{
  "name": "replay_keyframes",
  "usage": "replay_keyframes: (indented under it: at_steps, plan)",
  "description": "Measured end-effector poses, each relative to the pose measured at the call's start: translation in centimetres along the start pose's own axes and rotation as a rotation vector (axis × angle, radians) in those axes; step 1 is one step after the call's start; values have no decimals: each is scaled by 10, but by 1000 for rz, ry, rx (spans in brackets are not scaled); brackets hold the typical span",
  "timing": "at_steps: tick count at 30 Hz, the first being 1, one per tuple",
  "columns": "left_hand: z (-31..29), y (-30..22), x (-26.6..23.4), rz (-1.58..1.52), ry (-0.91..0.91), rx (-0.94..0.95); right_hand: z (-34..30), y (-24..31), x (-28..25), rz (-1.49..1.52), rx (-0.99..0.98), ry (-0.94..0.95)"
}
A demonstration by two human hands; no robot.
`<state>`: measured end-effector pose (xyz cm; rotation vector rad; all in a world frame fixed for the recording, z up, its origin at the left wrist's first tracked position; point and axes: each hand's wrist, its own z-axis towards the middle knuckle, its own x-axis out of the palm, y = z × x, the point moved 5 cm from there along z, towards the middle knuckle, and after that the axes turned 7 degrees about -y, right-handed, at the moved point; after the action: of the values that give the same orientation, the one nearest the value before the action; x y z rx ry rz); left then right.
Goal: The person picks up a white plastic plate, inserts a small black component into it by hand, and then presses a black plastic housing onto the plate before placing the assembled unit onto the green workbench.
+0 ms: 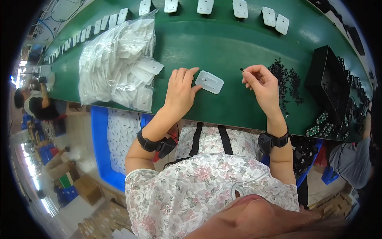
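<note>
A white plastic housing (pixel 209 82) with rounded corners lies on the green tabletop in front of me. My left hand (pixel 181 89) is beside its left edge, thumb and fingers apart; the thumb tip is at the edge, and I cannot tell whether it touches. To the right of the housing, my right hand (pixel 260 85) is raised, with thumb and forefinger pinching a small black part (pixel 241 69). More such parts form a loose black pile (pixel 279 79) just past that hand.
Left of my hands sits a clear plastic bag (pixel 115 59) full of white housings. Several housings (pixel 205 6) line the far side. A black box (pixel 324 71) and green circuit boards (pixel 314 130) are at the right. A blue bin (pixel 101 151) stands below the table edge (pixel 215 124).
</note>
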<state>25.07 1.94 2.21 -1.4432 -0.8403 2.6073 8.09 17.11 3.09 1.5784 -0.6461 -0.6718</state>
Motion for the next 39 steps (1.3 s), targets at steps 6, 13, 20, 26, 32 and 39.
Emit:
replay_keyframes:
  at_steps: [6,13,20,26,32,39]
  plan:
    - [23,-16,14,94,53,77,5,0,-3,-18,-13,-7]
    - [23,-8,21,-149,156,-94,11,9,1,-32,-2,12]
    - [73,-14,26,-598,92,-501,26,41,15,-193,-212,24]
    - [83,-11,49,-1059,172,-542,34,27,10,-352,-342,-60]
    - [73,-14,58,-1076,223,-629,36,26,11,-499,-425,-77]
    - [70,-22,62,-1050,219,-519,42,13,3,-309,-27,-26]
